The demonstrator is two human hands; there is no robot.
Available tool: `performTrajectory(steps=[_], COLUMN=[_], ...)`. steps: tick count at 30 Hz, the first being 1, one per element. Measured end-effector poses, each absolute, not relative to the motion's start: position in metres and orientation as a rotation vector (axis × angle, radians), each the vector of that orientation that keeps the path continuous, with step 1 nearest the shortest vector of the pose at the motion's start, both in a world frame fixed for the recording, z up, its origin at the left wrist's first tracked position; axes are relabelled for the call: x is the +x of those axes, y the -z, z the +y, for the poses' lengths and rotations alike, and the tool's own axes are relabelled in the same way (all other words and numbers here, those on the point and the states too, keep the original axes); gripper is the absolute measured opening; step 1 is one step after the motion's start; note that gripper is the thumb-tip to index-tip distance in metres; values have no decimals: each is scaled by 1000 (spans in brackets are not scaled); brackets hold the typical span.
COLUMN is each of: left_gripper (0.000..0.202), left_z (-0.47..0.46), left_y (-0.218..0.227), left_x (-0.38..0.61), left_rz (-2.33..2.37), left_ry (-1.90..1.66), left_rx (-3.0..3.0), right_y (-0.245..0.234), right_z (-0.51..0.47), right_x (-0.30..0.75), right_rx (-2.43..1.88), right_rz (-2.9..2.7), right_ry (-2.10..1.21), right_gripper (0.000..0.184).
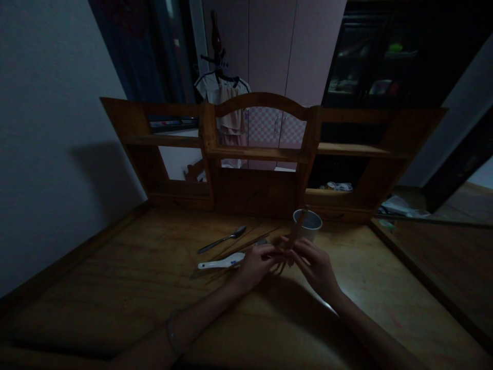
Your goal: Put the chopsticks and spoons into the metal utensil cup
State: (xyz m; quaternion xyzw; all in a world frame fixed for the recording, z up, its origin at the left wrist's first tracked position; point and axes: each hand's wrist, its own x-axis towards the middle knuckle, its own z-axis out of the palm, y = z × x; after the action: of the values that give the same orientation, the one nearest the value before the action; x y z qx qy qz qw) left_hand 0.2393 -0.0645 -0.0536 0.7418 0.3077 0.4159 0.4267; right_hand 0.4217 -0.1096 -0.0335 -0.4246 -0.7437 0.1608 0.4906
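Observation:
My left hand [258, 263] and my right hand [314, 263] meet over the desk, fingers closed in a pinch around slim brown chopsticks [299, 226]. Their upper ends tilt up in front of a pale cup [308, 220], and the lower ends show beneath my fingers; how many I hold cannot be made out in the dim light. Left of my hands lie a white ceramic spoon [221, 261], partly covered by my left hand, and a dark metal spoon [223, 240]. More thin chopsticks [248, 240] are scattered between and beyond the spoons.
A wooden shelf unit [260, 154] runs along the desk's back edge. The wooden desk [115, 288] meets a wall [50, 154] at left. On the right is a raised edge [419, 280]. Clothes [229, 100] hang behind the shelf.

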Motion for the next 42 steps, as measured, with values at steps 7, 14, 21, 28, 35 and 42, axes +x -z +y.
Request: performTrajectory(steps=[7, 14, 21, 28, 35, 42], left_gripper=[23, 26, 29, 26, 29, 35], left_z=[-70, -66, -63, -67, -69, -71], left_y=[50, 62, 71, 59, 55, 54], left_x=[239, 241, 242, 240, 236, 241], left_rz=[690, 653, 708, 756, 779, 833], left_ry=[-988, -929, -802, -774, -777, -702], left_rx=[1775, 1687, 1650, 1824, 1875, 1647], right_y=[32, 31, 31, 10, -50, -74], right_z=[-110, -110, -110, -108, -106, -89], right_x=[422, 423, 422, 430, 431, 431], right_rx=[-1001, -1005, -979, -1039, -1064, -1157], right_rz=[-1827, -1829, -1826, -1700, -1947, -2018], right_ry=[-401, -400, -420, -464, -587, -593], right_gripper=[12, 14, 12, 16, 17, 24])
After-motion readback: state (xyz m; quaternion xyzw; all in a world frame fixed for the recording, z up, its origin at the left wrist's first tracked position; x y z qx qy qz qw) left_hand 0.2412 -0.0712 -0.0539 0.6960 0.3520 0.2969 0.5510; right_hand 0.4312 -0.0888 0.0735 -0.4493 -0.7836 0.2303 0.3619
